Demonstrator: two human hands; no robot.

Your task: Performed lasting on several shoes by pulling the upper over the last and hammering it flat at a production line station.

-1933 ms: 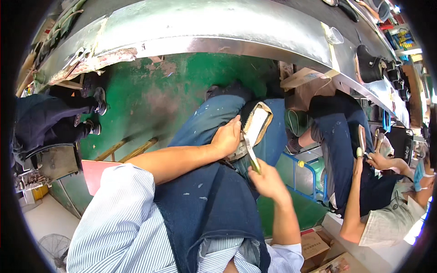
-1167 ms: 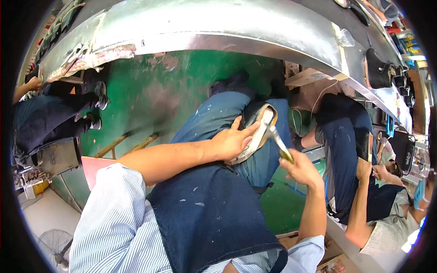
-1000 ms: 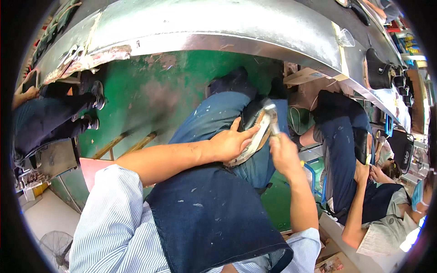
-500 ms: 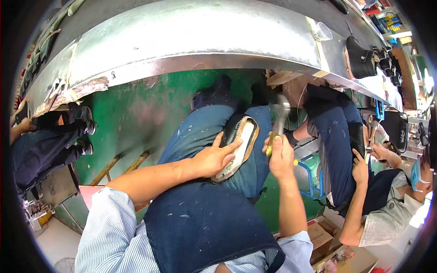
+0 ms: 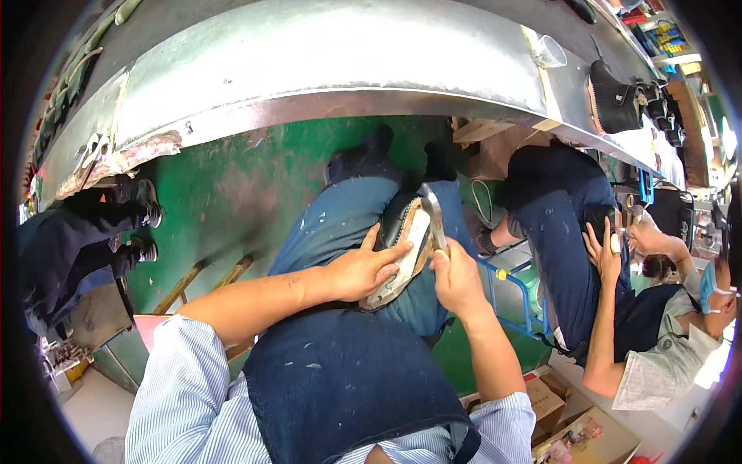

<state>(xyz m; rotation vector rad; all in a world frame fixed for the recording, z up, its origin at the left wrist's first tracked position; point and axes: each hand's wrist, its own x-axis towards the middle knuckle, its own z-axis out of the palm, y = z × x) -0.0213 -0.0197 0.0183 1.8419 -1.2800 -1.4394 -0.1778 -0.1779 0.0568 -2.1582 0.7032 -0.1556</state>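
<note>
At the shoe [image 5: 416,232], far end, my right hand [image 5: 459,282] has lowered its grasped hammer [image 5: 435,216] into working range; left hand [image 5: 362,271] braces, unclenched.

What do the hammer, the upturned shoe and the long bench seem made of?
The hammer looks steel: silvery and shiny. The upturned shoe has a matte, pale underside, material unclear, and a smooth black upper, leather or synthetic. The long bench seems metal-clad, given its bright glare.

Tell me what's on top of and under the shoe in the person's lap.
On the shoe: left hand, fingers across its pale face; hammer at the far end, contact unclear. Under: blue trousers. The shoe's downward side and the cloth directly beneath are covered.
</note>
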